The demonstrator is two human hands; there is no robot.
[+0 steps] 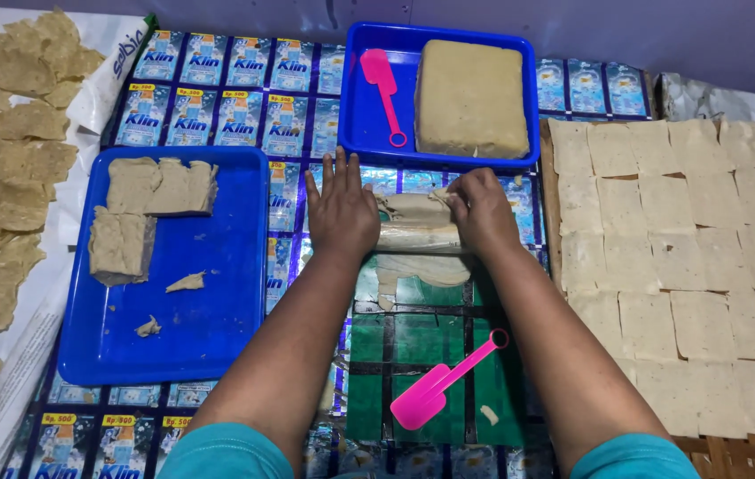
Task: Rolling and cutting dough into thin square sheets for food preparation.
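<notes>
A beige roll of dough [414, 222] lies across a green sheet [422, 355] in front of me. My left hand [340, 211] rests flat with fingers spread at the roll's left end. At the right end, my right hand [482, 211] has its fingers curled onto the dough. A thin flattened strip of dough [422, 269] trails below the roll. Between my forearms a pink plastic spatula [444, 381] lies on the green sheet.
A blue tray [235, 302] on the left holds dough chunks [151, 191]. A blue tub [359, 115] at the back holds a large dough block [470, 96] and a second pink spatula [383, 82]. Thin dough squares [679, 257] cover a mat on the right; dried crackers [5, 151] lie left.
</notes>
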